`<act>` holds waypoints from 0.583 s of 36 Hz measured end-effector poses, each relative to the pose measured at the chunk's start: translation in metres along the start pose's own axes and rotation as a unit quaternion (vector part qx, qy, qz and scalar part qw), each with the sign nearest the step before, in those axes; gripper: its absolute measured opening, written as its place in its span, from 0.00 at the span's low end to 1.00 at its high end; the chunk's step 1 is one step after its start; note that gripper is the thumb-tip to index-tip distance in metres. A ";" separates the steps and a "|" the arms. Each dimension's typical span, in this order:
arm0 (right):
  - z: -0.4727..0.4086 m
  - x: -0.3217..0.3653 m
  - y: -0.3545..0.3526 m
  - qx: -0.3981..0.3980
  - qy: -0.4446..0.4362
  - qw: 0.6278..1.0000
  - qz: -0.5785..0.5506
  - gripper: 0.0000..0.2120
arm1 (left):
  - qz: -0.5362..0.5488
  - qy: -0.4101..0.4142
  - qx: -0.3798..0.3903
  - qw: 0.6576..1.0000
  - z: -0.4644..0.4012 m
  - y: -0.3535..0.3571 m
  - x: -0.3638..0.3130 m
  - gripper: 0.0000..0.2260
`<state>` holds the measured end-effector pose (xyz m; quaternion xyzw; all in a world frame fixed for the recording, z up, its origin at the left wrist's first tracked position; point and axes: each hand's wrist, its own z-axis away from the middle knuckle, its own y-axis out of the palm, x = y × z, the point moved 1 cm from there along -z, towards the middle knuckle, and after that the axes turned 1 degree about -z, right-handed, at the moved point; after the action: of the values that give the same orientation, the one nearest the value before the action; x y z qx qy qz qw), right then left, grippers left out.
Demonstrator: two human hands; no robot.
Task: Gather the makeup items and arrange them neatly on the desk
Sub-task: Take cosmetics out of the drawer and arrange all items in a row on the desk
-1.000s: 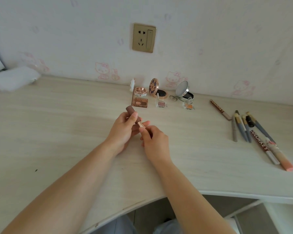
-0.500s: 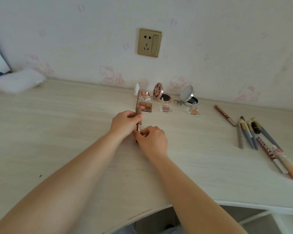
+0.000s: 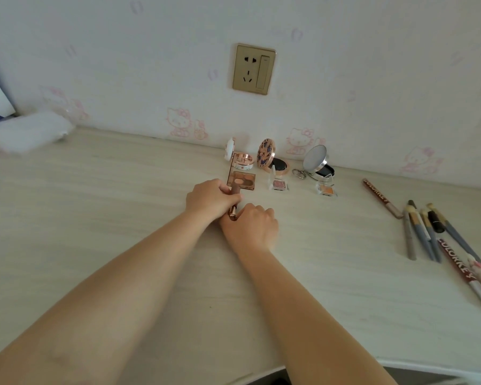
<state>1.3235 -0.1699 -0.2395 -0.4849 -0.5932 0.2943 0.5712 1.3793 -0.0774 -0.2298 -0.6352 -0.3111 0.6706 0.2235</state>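
Since a second ago the brown tube with a rose-gold end (image 3: 233,203) has gone from raised and tilted between the hands to low over the pale wooden desk (image 3: 95,218), its brown end now at 12 o'clock just before the open rectangular eyeshadow palette (image 3: 241,180). The right hand (image 3: 250,227), knuckles up and fingers curled, sits beside the gold end at 6 o'clock; whether it grasps anything I cannot tell. The left hand (image 3: 210,200) grips the tube's middle, thumb over it. At 3 o'clock, well apart, lie the grey and brown makeup pencils (image 3: 422,232)
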 end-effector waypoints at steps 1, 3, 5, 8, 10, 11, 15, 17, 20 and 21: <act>-0.001 0.001 0.000 0.000 -0.002 1.000 0.009 0.22 | -0.004 -0.001 -0.003 1.000 -0.001 0.000 0.000 0.11; -0.003 0.002 0.001 0.005 -0.002 1.000 0.024 0.22 | -0.013 -0.002 -0.005 1.000 -0.004 0.000 -0.001 0.10; -0.004 0.003 0.002 0.007 0.000 0.999 0.035 0.23 | -0.028 -0.004 -0.008 1.000 -0.007 0.000 -0.001 0.10; -0.005 0.004 0.003 0.007 0.002 0.999 0.043 0.23 | -0.047 -0.005 -0.017 0.999 -0.010 0.001 -0.001 0.11; -0.003 0.004 0.003 0.007 0.001 0.999 0.045 0.24 | -0.057 -0.002 -0.024 0.998 -0.011 0.002 -0.001 0.13; -0.002 0.003 0.003 0.009 0.000 0.999 0.047 0.24 | -0.063 0.000 -0.028 0.998 -0.011 0.003 -0.001 0.13; 0.001 0.001 0.002 0.015 -0.005 0.999 0.045 0.25 | -0.075 0.005 -0.040 0.996 -0.010 0.005 -0.001 0.15; 0.004 0.000 0.000 0.019 -0.007 0.999 0.035 0.24 | -0.071 0.006 -0.040 0.997 -0.009 0.005 -0.001 0.16; 0.009 -0.003 -0.004 0.032 -0.021 0.999 0.025 0.21 | -0.056 0.003 -0.034 0.998 -0.009 0.004 0.000 0.17; 0.011 -0.004 -0.005 0.034 -0.026 0.999 0.020 0.20 | -0.051 0.002 -0.032 0.998 -0.009 0.003 0.000 0.17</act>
<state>1.3113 -0.1734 -0.2383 -0.4692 -0.5879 0.3385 0.5653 1.3882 -0.0786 -0.2319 -0.6268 -0.3637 0.6468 0.2377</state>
